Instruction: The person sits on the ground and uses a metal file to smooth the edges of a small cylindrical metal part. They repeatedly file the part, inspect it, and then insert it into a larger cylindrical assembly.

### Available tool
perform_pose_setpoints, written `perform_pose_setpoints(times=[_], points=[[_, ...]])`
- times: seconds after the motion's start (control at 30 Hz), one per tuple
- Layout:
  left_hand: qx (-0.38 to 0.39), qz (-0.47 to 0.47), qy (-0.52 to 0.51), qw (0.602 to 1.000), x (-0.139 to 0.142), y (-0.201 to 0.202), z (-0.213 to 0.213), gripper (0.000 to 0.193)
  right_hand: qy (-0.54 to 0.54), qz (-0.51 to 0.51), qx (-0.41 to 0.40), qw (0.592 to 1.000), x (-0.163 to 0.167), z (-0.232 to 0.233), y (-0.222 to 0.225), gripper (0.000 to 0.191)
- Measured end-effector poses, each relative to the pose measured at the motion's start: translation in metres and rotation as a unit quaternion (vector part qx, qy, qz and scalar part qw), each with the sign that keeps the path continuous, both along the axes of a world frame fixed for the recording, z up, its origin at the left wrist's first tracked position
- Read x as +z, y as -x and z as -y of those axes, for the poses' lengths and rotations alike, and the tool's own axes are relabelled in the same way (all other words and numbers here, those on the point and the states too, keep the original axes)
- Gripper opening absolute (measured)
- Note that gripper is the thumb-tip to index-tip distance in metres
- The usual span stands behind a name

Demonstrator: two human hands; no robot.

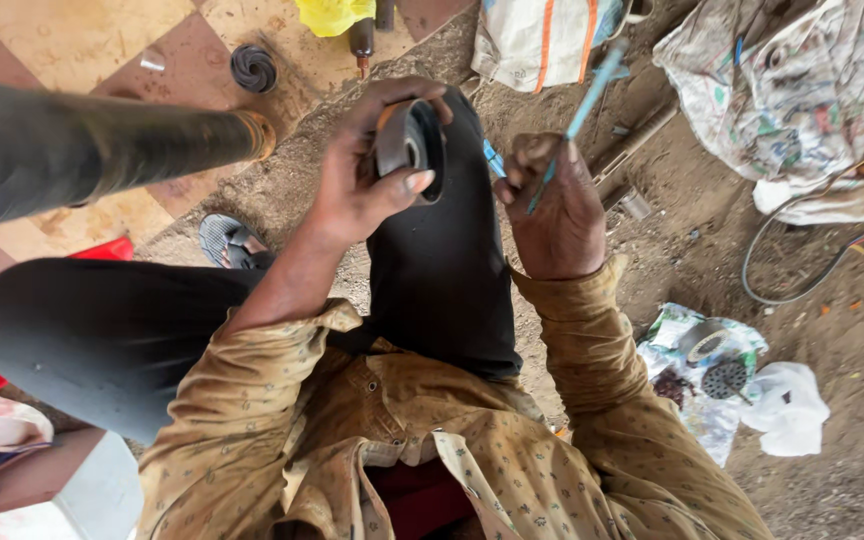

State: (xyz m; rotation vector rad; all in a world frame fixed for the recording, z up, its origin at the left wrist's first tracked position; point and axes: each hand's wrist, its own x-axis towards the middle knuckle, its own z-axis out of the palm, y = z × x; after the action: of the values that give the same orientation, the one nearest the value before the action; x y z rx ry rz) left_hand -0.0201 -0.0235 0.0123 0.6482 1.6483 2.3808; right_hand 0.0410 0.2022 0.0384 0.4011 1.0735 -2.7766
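My left hand [357,170] grips a round dark grey ring-shaped part [410,148] with an orange edge, held over my knee in black trousers [442,270]. My right hand [555,205] is closed around a thin light-blue stick [584,108], like a small brush handle, that points up and to the right. The stick's lower end sits close to the ring's right side. Both sleeves are mustard yellow with a small print.
A thick black pipe [102,145] juts in from the left. A black coiled part [253,68] lies on the tiled floor. White sacks [792,90] lie at the top right, a black cable [782,270] on the dirt, and round metal parts [720,375] on plastic wrap at the right.
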Motion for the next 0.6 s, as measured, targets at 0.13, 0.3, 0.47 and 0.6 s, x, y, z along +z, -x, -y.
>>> perform_pose_setpoints(times=[0.13, 0.3, 0.47, 0.6], points=[[-0.003, 0.017, 0.009, 1.000, -0.001, -0.002, 0.005, 0.063, -0.133, -0.013, -0.056, 0.989, -0.001, 0.007, -0.006, 0.029], [0.005, -0.087, -0.006, 0.996, -0.007, 0.000, 0.011, 0.063, -0.240, -0.059, -0.041, 0.968, -0.004, 0.016, -0.008, 0.022], [0.006, -0.095, 0.035, 0.995, -0.018, 0.001, 0.011, 0.070, -0.384, -0.048, 0.041, 0.921, 0.003, 0.022, -0.013, 0.019], [0.005, -0.104, 0.022, 0.994, -0.020, -0.001, 0.011, 0.066, -0.443, -0.099, 0.080, 0.887, 0.013, 0.025, -0.014, 0.015]])
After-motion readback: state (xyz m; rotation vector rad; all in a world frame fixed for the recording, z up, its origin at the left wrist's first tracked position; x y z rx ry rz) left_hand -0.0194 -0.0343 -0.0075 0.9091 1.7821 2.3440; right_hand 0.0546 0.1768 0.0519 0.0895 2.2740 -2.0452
